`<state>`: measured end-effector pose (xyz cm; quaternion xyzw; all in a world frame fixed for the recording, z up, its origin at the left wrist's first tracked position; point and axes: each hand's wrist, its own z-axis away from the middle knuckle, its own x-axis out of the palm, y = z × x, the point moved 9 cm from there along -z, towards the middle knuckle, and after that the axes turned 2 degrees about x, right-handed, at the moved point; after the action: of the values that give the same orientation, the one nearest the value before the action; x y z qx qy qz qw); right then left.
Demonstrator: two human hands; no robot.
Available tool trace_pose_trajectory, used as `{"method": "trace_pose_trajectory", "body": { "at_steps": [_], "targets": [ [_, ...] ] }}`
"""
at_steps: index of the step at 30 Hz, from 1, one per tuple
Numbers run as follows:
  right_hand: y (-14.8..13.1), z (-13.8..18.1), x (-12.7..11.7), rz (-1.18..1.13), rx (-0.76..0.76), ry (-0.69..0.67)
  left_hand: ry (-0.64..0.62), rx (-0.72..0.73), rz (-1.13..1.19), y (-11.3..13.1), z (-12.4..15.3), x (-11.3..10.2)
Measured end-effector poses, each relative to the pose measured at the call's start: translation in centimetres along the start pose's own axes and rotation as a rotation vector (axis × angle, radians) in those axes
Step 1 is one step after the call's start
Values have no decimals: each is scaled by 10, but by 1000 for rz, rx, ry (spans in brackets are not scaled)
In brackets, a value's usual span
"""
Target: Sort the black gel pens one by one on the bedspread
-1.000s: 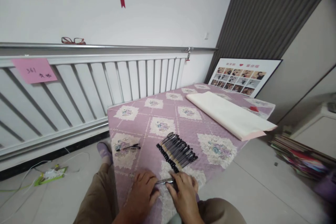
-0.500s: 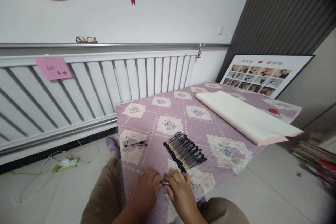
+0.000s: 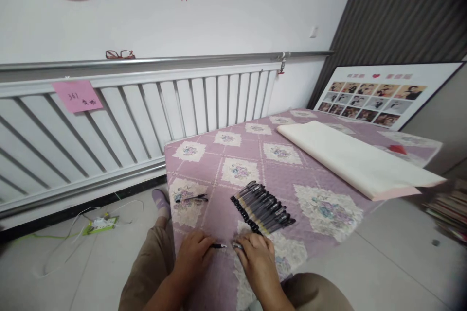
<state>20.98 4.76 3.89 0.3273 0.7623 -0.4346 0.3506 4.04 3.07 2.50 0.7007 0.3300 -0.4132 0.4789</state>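
Note:
My left hand (image 3: 194, 253) is closed around a slim black pen piece (image 3: 219, 246), whose pale end points right. Just across a small gap, my right hand (image 3: 257, 258) grips another pen part (image 3: 237, 245), mostly covered by the fingers. Beyond my right hand lies a row of black-capped gel pens (image 3: 263, 206), side by side and slanting on the purple floral tablecloth (image 3: 213, 167). Several small black pieces (image 3: 245, 215) line the row's left end. Further left, a couple of thin black pen parts (image 3: 191, 198) rest on a cream patch of the cloth.
A folded cream sheet (image 3: 350, 160) covers the table's right side, with a red item (image 3: 397, 149) behind it. A photo board (image 3: 379, 95) leans at the far right. A white radiator (image 3: 146, 121) runs along the wall. A power strip (image 3: 101, 224) with cables lies on the floor.
My hands have moved apart, the left one shifting left. The two pen parts, earlier together between the fingers, now show a gap. The view has turned slightly.

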Motion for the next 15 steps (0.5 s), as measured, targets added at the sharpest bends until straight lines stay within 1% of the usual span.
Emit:
{"method": "trace_pose_trajectory", "body": {
  "at_steps": [4,7,11,15],
  "targets": [
    [-7,-3,-4,56,-36,43,52,7,-19,3,1,-4],
    [-21,-4,-1,25,-100,20,70,21,-36,6,2,-5],
    [-34,-5,4,-20,-92,11,92,49,-68,8,3,-5],
    [-39,-6,9,-54,-99,-15,105,66,-78,10,4,-6]
  ]
}}
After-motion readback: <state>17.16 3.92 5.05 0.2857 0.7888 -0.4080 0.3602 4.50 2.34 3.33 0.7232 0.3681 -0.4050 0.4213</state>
